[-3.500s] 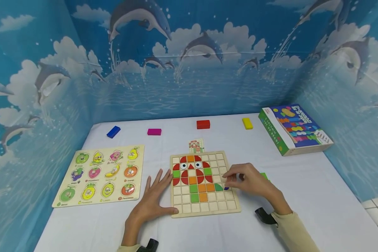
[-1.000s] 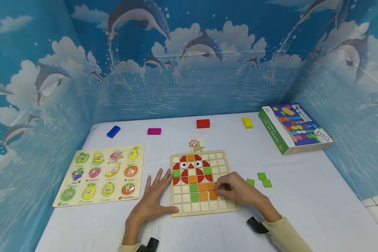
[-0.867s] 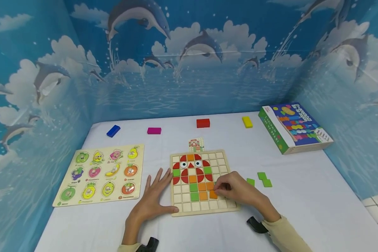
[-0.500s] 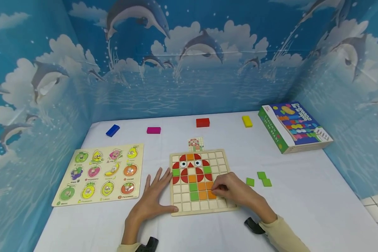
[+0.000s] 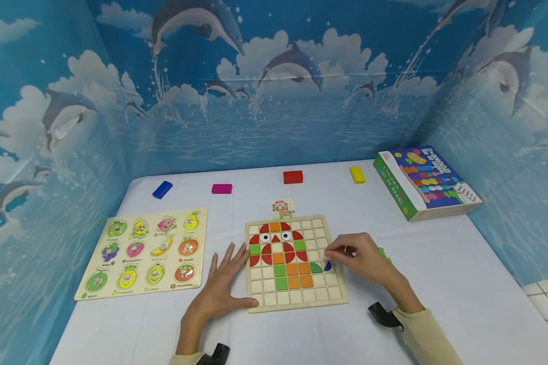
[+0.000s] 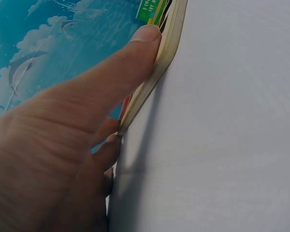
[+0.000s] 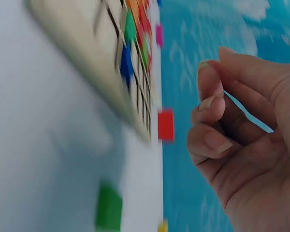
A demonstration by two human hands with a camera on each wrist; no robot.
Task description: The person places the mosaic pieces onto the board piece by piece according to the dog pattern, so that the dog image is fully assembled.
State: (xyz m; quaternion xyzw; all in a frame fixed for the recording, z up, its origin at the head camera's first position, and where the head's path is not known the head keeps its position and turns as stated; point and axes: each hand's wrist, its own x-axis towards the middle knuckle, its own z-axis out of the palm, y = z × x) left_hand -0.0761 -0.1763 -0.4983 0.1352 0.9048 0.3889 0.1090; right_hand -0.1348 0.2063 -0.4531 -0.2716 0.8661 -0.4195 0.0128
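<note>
A wooden grid board (image 5: 319,299) lies mid-table, its cells partly filled with coloured tiles in an owl-like figure. My left hand (image 5: 219,289) is spread along the board's left side, thumb at the near corner and fingertips at the edge; the left wrist view has the thumb (image 6: 130,58) against the rim. Over the board's right edge hovers my right hand (image 5: 358,258), fingers loosely curled; the right wrist view shows nothing in the fingers (image 7: 212,108). Below those fingertips are a dark blue tile (image 5: 328,265) and a green quarter-round tile (image 5: 316,267). An orange tile (image 5: 306,281) fills a lower cell.
Green tiles (image 5: 383,253) lie partly hidden behind the right hand. A small pattern card (image 5: 283,208) sits above the board. A fruit puzzle board (image 5: 141,253) is at left, a box (image 5: 429,182) at far right. Blue, magenta, red (image 5: 293,177) and yellow blocks line the back.
My right hand has let go of the orange tile, now flat in its cell, and moved right and up, uncovering the green and dark blue tiles. The left hand stays put.
</note>
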